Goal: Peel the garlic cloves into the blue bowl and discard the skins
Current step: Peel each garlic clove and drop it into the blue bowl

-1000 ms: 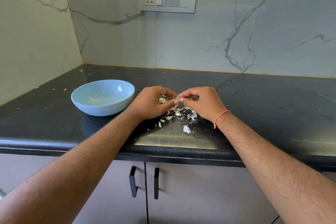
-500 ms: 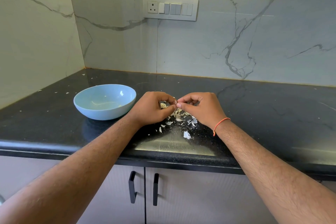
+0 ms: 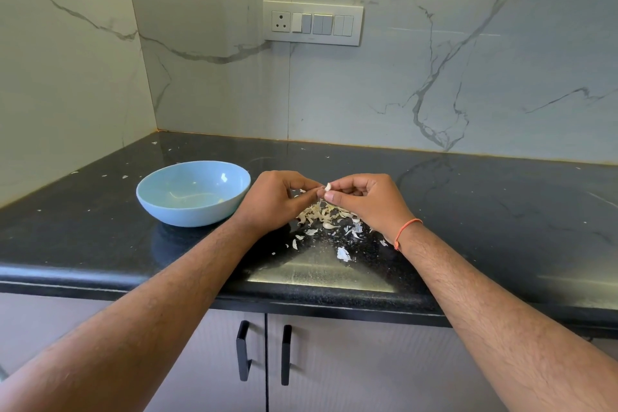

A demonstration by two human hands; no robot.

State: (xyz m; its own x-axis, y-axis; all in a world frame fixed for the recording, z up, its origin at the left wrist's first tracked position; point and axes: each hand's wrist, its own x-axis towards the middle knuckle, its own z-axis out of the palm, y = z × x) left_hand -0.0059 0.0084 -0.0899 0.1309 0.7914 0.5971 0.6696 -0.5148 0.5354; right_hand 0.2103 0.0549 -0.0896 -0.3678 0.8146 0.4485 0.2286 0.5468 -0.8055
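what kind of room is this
Most likely a home kitchen: a black stone countertop over cabinet doors, a marble-look backsplash with a switch panel, and garlic skins beside a blue bowl.

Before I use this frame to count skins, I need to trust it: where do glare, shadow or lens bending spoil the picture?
Head view: a bright glare patch on the countertop front edge, just below the garlic skins; dark reflection under the blue bowl; wide-angle bending stretches the forearms; the garlic clove between left hand and right hand looks sharp.
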